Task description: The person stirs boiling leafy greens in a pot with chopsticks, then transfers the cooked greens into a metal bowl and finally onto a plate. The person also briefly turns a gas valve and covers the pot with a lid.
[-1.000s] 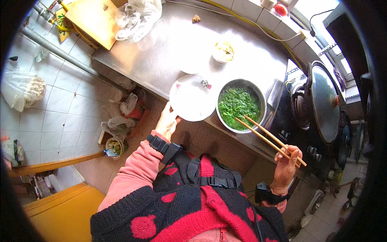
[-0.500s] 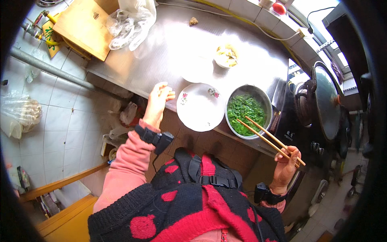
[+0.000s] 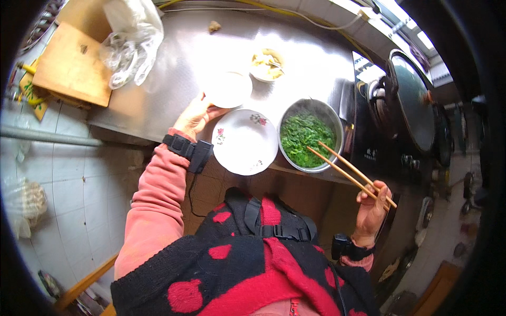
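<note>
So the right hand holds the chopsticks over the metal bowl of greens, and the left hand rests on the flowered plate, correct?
Not quite. In the head view the left hand touches the plain white bowl behind the flowered plate, not the plate. The right hand does hold the chopsticks over the metal bowl.

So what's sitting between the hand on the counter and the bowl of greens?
In the head view, a white plate with small flowers sits between the left hand and the metal bowl of greens, at the counter's front edge.
</note>
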The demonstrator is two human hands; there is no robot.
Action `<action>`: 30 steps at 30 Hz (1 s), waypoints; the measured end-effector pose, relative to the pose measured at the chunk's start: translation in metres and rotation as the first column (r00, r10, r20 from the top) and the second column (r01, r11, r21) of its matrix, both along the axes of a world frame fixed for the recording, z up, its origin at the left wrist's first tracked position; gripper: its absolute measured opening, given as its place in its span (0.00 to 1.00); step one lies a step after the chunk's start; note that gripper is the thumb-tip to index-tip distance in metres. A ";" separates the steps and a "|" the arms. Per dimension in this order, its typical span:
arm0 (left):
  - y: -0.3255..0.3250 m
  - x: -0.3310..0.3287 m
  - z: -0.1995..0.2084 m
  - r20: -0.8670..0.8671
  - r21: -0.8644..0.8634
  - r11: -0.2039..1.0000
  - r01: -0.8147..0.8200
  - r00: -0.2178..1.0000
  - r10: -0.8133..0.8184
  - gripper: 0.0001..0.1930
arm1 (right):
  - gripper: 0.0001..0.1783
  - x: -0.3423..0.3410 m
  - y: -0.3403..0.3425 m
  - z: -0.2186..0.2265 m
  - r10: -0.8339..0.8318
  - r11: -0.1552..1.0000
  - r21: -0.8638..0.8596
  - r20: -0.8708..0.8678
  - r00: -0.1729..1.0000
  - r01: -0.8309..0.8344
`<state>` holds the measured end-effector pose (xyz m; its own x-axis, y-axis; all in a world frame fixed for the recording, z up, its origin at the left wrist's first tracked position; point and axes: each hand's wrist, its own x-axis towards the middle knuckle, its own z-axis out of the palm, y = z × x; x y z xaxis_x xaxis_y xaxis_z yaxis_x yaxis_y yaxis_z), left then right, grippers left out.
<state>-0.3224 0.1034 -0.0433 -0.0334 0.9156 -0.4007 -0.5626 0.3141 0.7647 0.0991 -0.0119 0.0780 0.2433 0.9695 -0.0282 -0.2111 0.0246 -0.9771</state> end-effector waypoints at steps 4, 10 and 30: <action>0.007 -0.003 -0.001 -0.038 0.007 1.000 0.020 0.999 -0.019 0.24 | 0.13 -0.003 0.000 -0.006 -0.032 0.999 -0.008 0.017 0.999 0.032; 0.008 -0.003 -0.007 -0.013 0.038 0.999 -0.013 1.000 0.013 0.25 | 0.13 -0.015 0.013 -0.030 0.029 0.999 -0.037 0.015 0.999 -0.028; -0.122 0.038 -0.003 -0.362 -0.025 0.963 -0.268 0.900 0.241 0.18 | 0.10 0.022 0.034 -0.078 -0.067 0.972 -0.228 -0.035 0.997 0.057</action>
